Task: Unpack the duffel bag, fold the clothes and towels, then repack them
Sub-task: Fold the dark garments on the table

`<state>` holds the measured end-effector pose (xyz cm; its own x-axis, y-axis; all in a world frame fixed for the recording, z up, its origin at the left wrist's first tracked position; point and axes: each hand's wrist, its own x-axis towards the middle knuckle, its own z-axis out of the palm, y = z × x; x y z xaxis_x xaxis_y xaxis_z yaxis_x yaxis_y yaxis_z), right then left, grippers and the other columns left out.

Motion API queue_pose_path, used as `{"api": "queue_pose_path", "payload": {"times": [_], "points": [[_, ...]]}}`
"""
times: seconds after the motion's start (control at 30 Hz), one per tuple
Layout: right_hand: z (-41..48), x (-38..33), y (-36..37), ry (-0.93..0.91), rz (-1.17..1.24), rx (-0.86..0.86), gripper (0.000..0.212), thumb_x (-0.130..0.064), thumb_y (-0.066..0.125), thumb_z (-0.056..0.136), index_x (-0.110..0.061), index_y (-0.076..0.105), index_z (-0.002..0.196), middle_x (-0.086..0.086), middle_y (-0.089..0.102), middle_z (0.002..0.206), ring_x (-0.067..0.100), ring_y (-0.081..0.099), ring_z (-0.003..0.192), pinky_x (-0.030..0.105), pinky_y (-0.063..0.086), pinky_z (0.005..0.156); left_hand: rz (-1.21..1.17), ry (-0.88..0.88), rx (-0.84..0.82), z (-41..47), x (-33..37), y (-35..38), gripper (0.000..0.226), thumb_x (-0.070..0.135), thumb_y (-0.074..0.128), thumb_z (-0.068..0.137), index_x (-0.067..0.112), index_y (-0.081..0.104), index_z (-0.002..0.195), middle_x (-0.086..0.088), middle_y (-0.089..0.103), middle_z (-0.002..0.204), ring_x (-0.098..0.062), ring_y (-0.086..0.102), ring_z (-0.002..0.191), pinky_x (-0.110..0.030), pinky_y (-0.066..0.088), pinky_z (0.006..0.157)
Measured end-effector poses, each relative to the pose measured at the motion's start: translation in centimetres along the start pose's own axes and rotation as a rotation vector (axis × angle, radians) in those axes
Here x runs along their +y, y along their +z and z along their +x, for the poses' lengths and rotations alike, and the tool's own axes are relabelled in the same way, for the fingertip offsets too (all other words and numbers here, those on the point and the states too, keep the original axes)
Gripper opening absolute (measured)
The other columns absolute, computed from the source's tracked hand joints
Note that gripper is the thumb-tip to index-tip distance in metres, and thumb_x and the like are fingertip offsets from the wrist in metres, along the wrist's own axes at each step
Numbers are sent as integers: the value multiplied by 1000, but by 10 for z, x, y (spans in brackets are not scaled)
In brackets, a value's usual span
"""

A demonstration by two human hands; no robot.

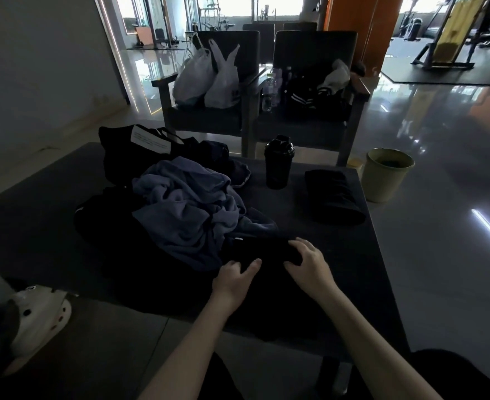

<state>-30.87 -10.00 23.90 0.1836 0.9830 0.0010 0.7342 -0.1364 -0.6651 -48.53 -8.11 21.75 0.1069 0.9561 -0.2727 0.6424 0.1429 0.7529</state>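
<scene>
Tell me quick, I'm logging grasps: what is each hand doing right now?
Left hand: closed, gripping the black garment.
Right hand: closed, gripping the same black garment.

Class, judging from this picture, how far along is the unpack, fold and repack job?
Done: one folded black piece lies on the right. In hand: left hand and right hand hold a black garment. Left: the crumpled towel and repacking the bag.

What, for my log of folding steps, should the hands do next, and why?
Probably draw the black garment clear of the crumpled purple towel and spread it flat on the table to fold: the left hand and right hand both grip it, and it lies bunched against that towel.
</scene>
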Motion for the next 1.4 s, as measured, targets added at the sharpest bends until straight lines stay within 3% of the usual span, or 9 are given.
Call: {"api": "queue_pose_path", "payload": {"times": [0.07,0.2,0.4,0.57,0.67,0.77,1.07,1.27,1.4], "points": [[-3,5,6,41,-15,-58,55,-26,61,88,-17,45,139,1,36,149,22,30,138,38,31,111,273,-12,27,1,5,2,56,55,49,88,8,57,118,-6,53,121,-27,50,113,-38,42,96],[-6,9,11,29,32,-5,56,-29,61,88,-19,43,140,2,36,149,21,27,139,36,29,111,25,13,19,0,8,0,28,30,55,94,9,57,113,-8,62,111,-21,58,94,-30,48,80],[-9,10,12,13,-153,-77,62,-38,54,90,-27,29,146,-3,25,155,19,19,143,43,25,113,-52,19,40,-3,11,-9,18,21,51,97,12,50,113,-7,59,106,-16,57,83,-27,47,71],[-10,9,19,-114,-414,-195,66,-35,45,94,-35,11,150,-7,1,160,20,0,147,48,9,116,586,130,290,-15,18,-3,56,35,46,96,18,24,144,-4,30,146,-24,34,132,-41,33,104],[-10,9,21,-39,-421,-239,61,-39,41,95,-35,13,150,-7,8,159,18,4,147,48,11,116,635,198,99,-22,26,6,59,51,33,98,25,22,149,-1,12,159,-21,11,145,-46,11,116],[-11,8,19,17,-456,-233,61,-43,39,94,-35,16,149,-3,15,158,19,12,145,48,15,115,738,170,-97,-19,20,12,58,46,33,99,25,17,151,0,3,160,-25,3,147,-49,6,116],[-36,11,5,173,-719,-201,62,-50,29,96,-21,18,149,7,41,143,25,38,130,45,31,101,884,240,77,-27,41,15,50,46,35,99,19,38,140,-6,32,146,-26,27,136,-47,17,112],[-44,8,-1,260,-771,-135,50,-52,38,93,-16,51,125,4,59,120,21,53,111,40,32,96,871,204,-80,-28,36,35,63,52,21,100,17,14,152,-3,6,160,-24,3,147,-52,-5,115],[-38,17,-7,123,-666,-25,57,-49,43,91,-19,36,140,9,35,144,24,37,129,43,28,104,827,297,-132,-16,15,34,58,49,19,101,25,9,152,5,4,161,-18,-3,148,-48,-1,116]]}}
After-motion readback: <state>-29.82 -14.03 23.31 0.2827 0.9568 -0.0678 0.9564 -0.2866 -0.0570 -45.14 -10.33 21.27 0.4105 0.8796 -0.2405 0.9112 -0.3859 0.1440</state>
